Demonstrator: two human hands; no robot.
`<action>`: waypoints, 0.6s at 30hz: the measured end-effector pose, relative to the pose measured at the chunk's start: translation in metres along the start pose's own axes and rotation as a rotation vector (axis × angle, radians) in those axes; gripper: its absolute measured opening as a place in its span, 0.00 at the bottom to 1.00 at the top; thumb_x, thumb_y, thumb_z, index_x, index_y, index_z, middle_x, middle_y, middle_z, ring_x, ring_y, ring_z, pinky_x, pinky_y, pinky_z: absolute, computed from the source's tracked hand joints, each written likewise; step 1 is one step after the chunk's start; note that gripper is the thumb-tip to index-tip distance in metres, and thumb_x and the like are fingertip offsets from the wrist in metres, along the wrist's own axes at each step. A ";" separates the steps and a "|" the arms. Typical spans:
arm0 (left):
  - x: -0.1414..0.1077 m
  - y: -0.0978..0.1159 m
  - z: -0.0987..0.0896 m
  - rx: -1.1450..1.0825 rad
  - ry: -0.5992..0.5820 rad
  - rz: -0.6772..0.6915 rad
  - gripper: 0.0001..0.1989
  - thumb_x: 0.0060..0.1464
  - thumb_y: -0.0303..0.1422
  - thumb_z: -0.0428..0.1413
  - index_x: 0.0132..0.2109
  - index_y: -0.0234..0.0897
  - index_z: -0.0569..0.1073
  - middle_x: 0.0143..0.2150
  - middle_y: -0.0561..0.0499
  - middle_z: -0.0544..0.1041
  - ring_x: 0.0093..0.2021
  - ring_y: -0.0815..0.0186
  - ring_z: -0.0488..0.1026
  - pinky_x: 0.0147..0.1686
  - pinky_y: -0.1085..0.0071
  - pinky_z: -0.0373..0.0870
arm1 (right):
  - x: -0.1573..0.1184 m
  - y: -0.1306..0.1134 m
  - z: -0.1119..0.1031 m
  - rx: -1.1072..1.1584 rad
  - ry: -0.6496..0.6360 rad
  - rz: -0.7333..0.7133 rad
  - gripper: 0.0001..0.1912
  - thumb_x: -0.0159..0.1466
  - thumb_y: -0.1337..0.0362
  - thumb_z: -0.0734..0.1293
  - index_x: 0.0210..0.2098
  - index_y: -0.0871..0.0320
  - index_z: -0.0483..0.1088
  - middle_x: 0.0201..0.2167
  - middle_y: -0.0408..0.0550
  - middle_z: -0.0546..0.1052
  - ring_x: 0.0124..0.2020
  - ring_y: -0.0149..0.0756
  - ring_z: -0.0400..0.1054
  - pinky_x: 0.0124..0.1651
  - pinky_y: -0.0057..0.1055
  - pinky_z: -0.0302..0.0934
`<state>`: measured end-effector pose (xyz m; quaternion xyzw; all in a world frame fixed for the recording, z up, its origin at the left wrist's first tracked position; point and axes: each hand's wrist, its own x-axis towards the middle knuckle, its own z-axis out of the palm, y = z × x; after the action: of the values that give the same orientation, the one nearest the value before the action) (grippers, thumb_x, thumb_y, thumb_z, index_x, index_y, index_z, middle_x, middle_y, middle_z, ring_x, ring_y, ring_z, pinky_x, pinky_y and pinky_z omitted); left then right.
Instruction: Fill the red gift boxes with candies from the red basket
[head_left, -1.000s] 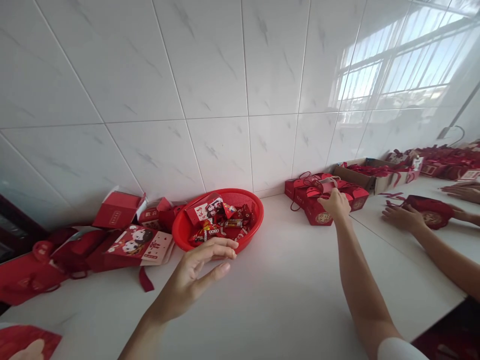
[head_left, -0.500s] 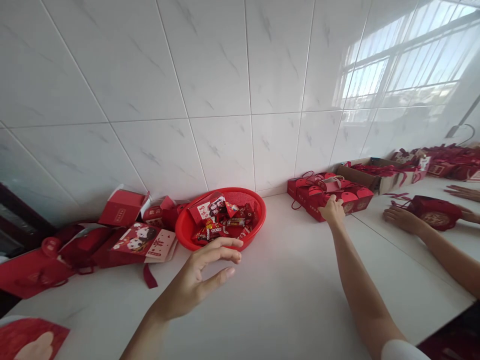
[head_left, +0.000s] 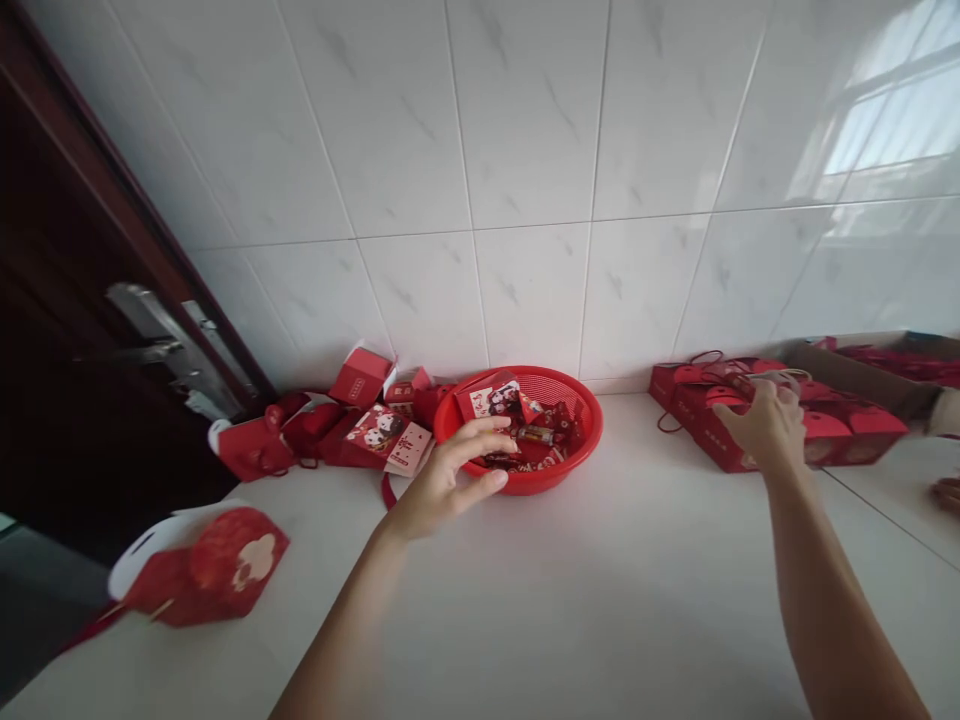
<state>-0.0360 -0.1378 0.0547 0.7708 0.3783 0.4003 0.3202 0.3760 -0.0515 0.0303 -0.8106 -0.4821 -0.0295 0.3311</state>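
Note:
My left hand (head_left: pixel 454 470) hovers over the near rim of a red plastic basket (head_left: pixel 589 430), its fingers apart and holding nothing. Inside the basket lie wrapped sweets (head_left: pixel 540 434) and a printed red packet (head_left: pixel 487 398). My right hand (head_left: pixel 769 425) reaches onto a group of red gift boxes (head_left: pixel 701 425) with cord handles. Its thumb is spread away from the fingers over the box tops. The fingertips are partly hidden and a little blurred, and I see nothing gripped in them.
Red boxes (head_left: pixel 364 375), some with cartoon prints, are heaped against the wall left of the basket. Another red box (head_left: pixel 232 565) lies at the table's left edge, near a dark door (head_left: pixel 90 250). A cardboard carton (head_left: pixel 832 365) and part of another person's hand (head_left: pixel 946 495) are at the right.
The view has swung left, bringing the door and the whole left-hand box into sight. My right hand's thumb now stands further from its fingers, still at the gift boxes. My left hand remains by the basket.

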 end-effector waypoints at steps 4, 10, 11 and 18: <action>0.001 -0.020 -0.030 0.138 0.226 -0.035 0.16 0.58 0.41 0.59 0.52 0.43 0.77 0.67 0.43 0.66 0.68 0.53 0.61 0.67 0.56 0.58 | -0.012 -0.025 -0.003 0.203 -0.005 -0.256 0.20 0.59 0.59 0.66 0.49 0.60 0.71 0.50 0.67 0.74 0.56 0.58 0.67 0.55 0.48 0.61; -0.008 -0.063 -0.089 0.238 0.696 -0.176 0.21 0.49 0.43 0.60 0.47 0.37 0.77 0.61 0.40 0.70 0.63 0.50 0.67 0.62 0.56 0.65 | -0.052 -0.067 0.006 0.475 -0.223 -0.599 0.13 0.60 0.56 0.66 0.41 0.55 0.74 0.41 0.53 0.79 0.41 0.47 0.75 0.46 0.44 0.69; -0.011 -0.067 -0.098 0.271 0.764 -0.204 0.19 0.49 0.42 0.59 0.46 0.37 0.77 0.59 0.40 0.72 0.62 0.49 0.67 0.61 0.55 0.66 | -0.062 -0.074 0.008 0.499 -0.257 -0.677 0.13 0.61 0.55 0.65 0.41 0.55 0.74 0.42 0.53 0.79 0.41 0.46 0.75 0.46 0.43 0.69; -0.067 -0.061 -0.165 0.820 1.258 -0.452 0.11 0.46 0.32 0.59 0.39 0.36 0.78 0.43 0.42 0.79 0.55 0.49 0.71 0.60 0.52 0.65 | -0.120 -0.103 0.028 0.442 -0.568 -1.037 0.14 0.67 0.62 0.62 0.50 0.54 0.73 0.56 0.55 0.75 0.53 0.46 0.74 0.53 0.43 0.70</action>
<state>-0.2240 -0.1315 0.0587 0.3603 0.7538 0.5153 -0.1908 0.2225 -0.0945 0.0168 -0.3601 -0.8761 0.1305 0.2927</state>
